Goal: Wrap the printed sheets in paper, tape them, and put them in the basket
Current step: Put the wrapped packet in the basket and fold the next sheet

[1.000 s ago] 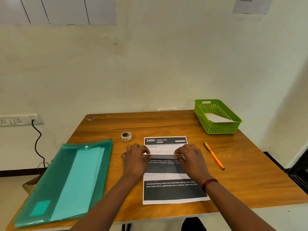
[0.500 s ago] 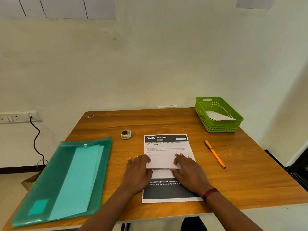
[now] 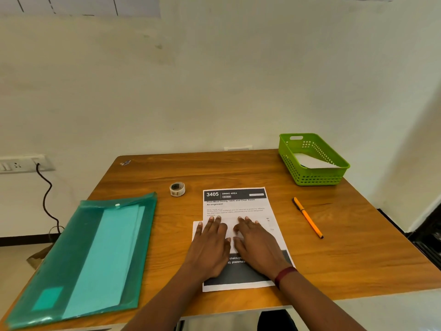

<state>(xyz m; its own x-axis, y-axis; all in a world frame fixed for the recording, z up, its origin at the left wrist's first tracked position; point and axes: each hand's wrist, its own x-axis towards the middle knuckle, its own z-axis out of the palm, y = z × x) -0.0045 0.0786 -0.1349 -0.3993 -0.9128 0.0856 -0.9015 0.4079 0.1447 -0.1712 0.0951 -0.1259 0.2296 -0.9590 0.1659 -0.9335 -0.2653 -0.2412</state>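
While both arms reach forward over the wooden table (image 3: 358, 235), the left hand (image 3: 210, 247) and right hand (image 3: 256, 244) lie flat, side by side, fingers straight, pressing a folded white paper (image 3: 196, 229) onto the printed sheet (image 3: 235, 201) beneath them.

Lime, teal and orange on a brown desk (image 3: 358, 247)
The desk is warm brown wood with darker grain streaks. The basket (image 3: 317, 177) is lime green, its walls pierced by a grid of small holes, with white paper (image 3: 312, 161) inside. The printed sheet (image 3: 235, 204) is white with a black header band, white numerals and a dark grey lower block. The pen (image 3: 307, 217) is orange with a black tip, the folder (image 3: 71, 247) translucent teal over paler turquoise, the tape roll (image 3: 177, 189) off-white and the wristband (image 3: 285, 274) maroon.
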